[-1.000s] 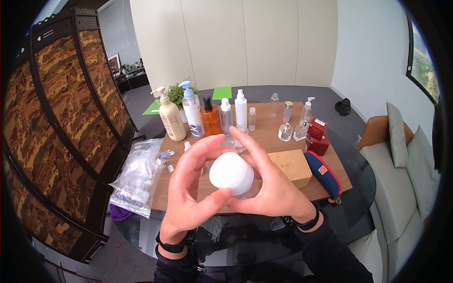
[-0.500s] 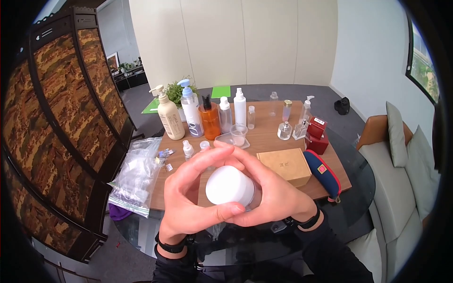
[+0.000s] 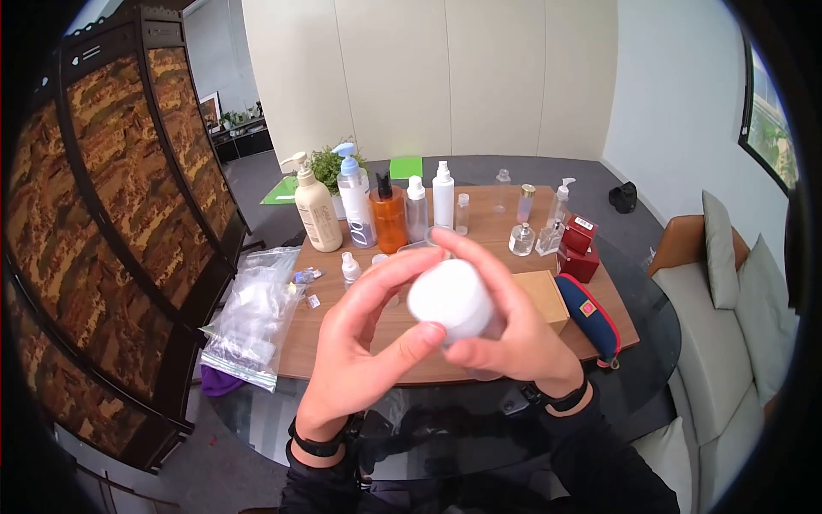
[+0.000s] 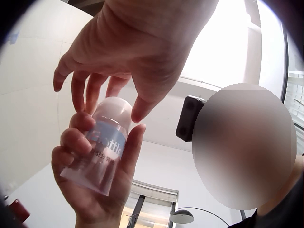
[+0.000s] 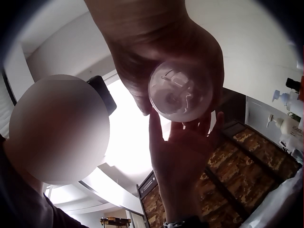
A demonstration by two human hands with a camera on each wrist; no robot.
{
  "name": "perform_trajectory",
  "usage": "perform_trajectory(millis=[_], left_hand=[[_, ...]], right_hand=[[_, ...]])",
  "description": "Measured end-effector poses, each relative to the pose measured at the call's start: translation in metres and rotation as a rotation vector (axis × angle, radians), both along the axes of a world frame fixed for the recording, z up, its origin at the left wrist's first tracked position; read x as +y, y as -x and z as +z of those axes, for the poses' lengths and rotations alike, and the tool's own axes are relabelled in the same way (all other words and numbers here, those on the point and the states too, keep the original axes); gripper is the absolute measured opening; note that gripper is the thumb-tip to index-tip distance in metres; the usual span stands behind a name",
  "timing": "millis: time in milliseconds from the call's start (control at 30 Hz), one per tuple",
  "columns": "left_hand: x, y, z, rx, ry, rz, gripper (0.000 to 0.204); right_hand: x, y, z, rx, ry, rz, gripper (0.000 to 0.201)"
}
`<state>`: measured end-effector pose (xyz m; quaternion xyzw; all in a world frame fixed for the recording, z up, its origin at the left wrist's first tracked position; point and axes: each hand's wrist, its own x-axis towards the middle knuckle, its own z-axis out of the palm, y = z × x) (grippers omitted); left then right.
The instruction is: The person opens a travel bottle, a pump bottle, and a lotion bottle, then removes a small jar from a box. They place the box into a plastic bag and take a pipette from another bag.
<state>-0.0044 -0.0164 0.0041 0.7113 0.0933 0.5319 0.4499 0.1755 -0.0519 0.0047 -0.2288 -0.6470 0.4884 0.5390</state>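
Observation:
Above the near edge of the wooden tabletop (image 3: 402, 373), both hands are around a small clear bottle (image 4: 97, 166) with blue-and-white lettering and a wide white cap (image 3: 451, 300). My right hand (image 3: 531, 343) grips the bottle's body, its fingers wrapped round it in the left wrist view. The left hand (image 3: 351, 351) holds the cap, with the thumb on one side and the fingers curved round the other. The right wrist view looks at the bottle's round transparent base (image 5: 180, 92), tilted towards that camera.
Pump bottles (image 3: 317, 214), an amber bottle (image 3: 390, 224) and a white spray bottle (image 3: 443, 197) line the back. Red boxes (image 3: 579, 257), a cardboard box (image 3: 544, 295) and a blue pouch (image 3: 586, 317) stand at right. A plastic bag (image 3: 253, 317) lies at left.
Both hands and the bottle have shifted up and to the right in the head view. The left thumb, earlier stretched across below the cap, now has its tip against the cap's near side.

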Motion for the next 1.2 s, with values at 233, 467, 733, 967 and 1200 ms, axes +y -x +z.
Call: perform_trajectory(millis=[233, 467, 733, 967, 1200], left_hand=[[-0.004, 0.015, 0.006, -0.216, -0.034, 0.148, 0.017], [-0.011, 0.021, 0.007, -0.475, -0.186, 0.147, 0.027], [-0.015, 0.018, 0.007, -0.430, -0.164, 0.086, 0.024], [-0.020, 0.003, 0.006, 0.076, -0.239, 0.099, 0.013], [-0.018, 0.002, 0.009, 0.477, -0.041, -0.426, 0.041]], right_hand=[[-0.049, -0.011, 0.011, 0.305, -0.388, -0.339, 0.109], [-0.098, -0.033, 0.000, 0.094, -0.118, -0.305, 0.106], [-0.085, -0.045, -0.037, -0.119, 0.281, -0.223, 0.071], [-0.040, -0.040, -0.061, -0.133, 0.374, -0.012, 0.064], [-0.015, -0.034, -0.057, -0.192, 0.257, 0.470, 0.052]])
